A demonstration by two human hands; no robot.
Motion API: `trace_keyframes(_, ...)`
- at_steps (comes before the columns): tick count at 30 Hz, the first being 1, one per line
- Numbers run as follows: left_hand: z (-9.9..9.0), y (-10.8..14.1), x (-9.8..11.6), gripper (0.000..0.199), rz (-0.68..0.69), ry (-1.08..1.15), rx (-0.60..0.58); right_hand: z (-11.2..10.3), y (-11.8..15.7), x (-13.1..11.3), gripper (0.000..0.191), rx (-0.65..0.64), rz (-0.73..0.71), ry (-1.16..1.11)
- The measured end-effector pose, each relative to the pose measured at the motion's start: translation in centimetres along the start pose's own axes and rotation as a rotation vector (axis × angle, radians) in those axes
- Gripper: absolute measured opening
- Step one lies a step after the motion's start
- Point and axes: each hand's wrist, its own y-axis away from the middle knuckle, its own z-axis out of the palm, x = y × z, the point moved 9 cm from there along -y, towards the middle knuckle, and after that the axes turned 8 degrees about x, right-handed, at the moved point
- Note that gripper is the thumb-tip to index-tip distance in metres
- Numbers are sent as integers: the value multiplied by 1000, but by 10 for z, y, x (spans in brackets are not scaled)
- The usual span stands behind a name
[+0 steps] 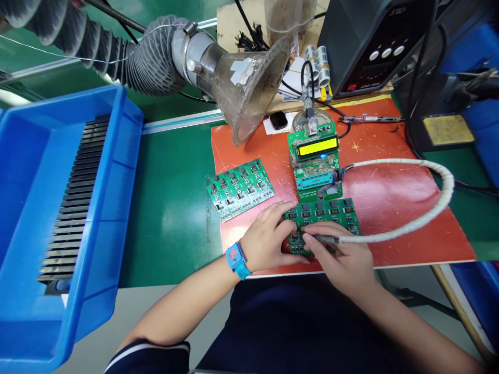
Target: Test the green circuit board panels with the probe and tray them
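Observation:
A green circuit board (334, 212) with a row of small digit displays lies in front of me on the orange-red mat. My left hand (268, 234), wearing a blue wrist strap (237, 259), grips this board at its left end. Pinched in my right hand (343, 257) is a dark probe (326, 239) on a white-wrapped cable (401, 235); its tip meets the board's left part, partly hidden by my fingers. The cable loops back to a programmer board (319, 162) with a lit yellow screen, just behind. A second circuit board (240, 189) rests to the left.
On the left stands a blue bin (97, 218) with a black slotted rack (76, 197) inside. A fume extractor hood (249, 88) hangs over the mat (421, 208). At the back right is a black soldering station (374, 47), with a tweezers-like tool (372, 119) before it.

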Motion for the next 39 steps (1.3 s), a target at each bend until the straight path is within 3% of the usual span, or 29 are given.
trace_keyframes(28, -5, -1, 5, 51, 50, -57, 65, 3, 5, 7, 9, -13, 34, -69)
trace_keyframes(34, -4, 0, 4, 62, 36, -56, 64, 4, 6, 8, 10, -22, 54, -82)
trace_keyframes(39, -1, 0, 1, 84, 12, -74, 38, 5, 6, 8, 10, -19, 37, -77)
